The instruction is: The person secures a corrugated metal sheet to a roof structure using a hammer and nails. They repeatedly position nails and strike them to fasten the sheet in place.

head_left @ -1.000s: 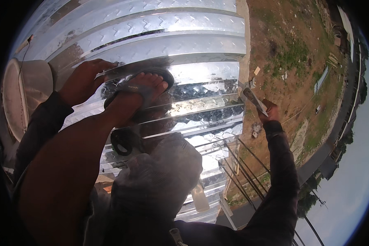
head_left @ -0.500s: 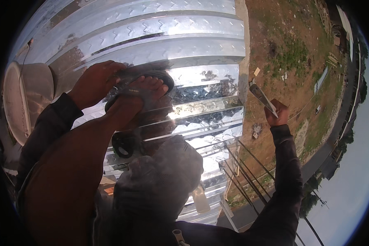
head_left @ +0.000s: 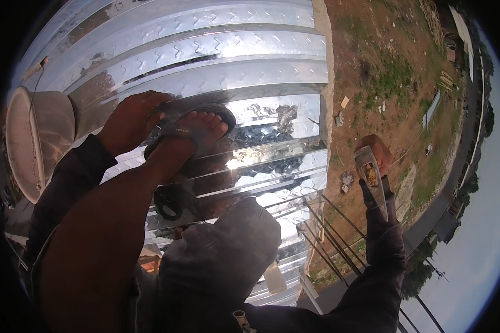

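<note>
Right hand (head_left: 376, 152) grips trowel-like tool (head_left: 378, 193) | left hand (head_left: 130, 119) loosely spread near sandal (head_left: 179, 129) | bucket (head_left: 55, 123): contents hidden

Silver ribbed metal sheeting (head_left: 250, 44) bears rows of small zigzag marks, the open-toed strap sandal (head_left: 203, 143) is blackish, the pointed metal hand tool (head_left: 380, 195) grey, and the earthen ground (head_left: 397, 125) brown mottled green.

One small patch of pale lettering (head_left: 182, 131) is seen, set in a single short line on the dark strap (head_left: 199, 143) of a sandal (head_left: 210, 107) worn on a foot (head_left: 175, 149). The characters are printed light on dark along the strap's upper part. They are too tiny and blurred to be read with any certainty.
</note>
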`<state>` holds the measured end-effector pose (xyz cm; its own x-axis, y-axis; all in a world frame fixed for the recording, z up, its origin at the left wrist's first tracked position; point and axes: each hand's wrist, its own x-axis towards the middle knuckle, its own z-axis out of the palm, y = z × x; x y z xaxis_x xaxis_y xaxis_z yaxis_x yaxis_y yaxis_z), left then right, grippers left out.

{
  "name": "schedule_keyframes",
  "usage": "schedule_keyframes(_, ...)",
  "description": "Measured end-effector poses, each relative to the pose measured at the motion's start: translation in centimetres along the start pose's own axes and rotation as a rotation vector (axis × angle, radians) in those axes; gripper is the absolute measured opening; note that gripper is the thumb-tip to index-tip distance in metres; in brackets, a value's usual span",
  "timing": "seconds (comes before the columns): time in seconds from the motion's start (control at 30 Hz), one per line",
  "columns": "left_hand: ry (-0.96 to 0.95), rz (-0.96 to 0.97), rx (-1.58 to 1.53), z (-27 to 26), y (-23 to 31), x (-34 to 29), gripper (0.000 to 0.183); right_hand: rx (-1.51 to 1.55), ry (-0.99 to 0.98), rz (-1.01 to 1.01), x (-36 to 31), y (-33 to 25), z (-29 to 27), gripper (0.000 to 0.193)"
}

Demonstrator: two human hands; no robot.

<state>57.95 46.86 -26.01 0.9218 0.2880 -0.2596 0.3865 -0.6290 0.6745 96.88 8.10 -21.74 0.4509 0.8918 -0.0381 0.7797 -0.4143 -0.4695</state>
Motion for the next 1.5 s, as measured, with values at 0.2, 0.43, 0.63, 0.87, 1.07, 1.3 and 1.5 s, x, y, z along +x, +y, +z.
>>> schedule_keyframes(0.2, 0.105, 0.003, -0.094, 1.2, 2.4, 2.7, 0.026, -0.414, -0.137, 0.404, -2.3, 3.9, 3.3, 0.019)
schedule_keyframes(0.43, -0.427, -0.17, -0.787, 2.9, 16.4, 9.6, 0.059, 0.535, 0.401, 0.616, 4.2, -16.9, 8.2, 0.027)
schedule_keyframes(0.63, -0.374, -0.27, -0.748, 7.5, 19.6, 11.2, 0.036, 0.554, 0.612, 0.341, -3.5, -19.9, 10.6, 0.05)
schedule_keyframes(0.87, -0.567, -0.307, -0.282, 7.3, 17.0, 14.2, 0.025, 0.508, 1.58, 1.088, -24.9, -19.0, 10.0, 0.049)
schedule_keyframes(1.07, -0.363, 0.01, -0.021, 16.7, 15.8, 16.6, 0.03, 0.564, 1.603, 0.607, -22.6, -12.9, 5.2, 0.028)
schedule_keyframes(1.3, 0.1, 0.182, 0.085, 21.2, 10.7, 15.3, 0.044, 0.582, 1.693, 0.77, -22.1, -10.1, 8.6, 0.035)
schedule_keyframes(1.5, 0.343, 0.319, -0.644, 20.3, 14.5, 12.2, 0.04, 0.679, 1.75, 0.767, -21.5, -10.3, 7.6, 0.036)
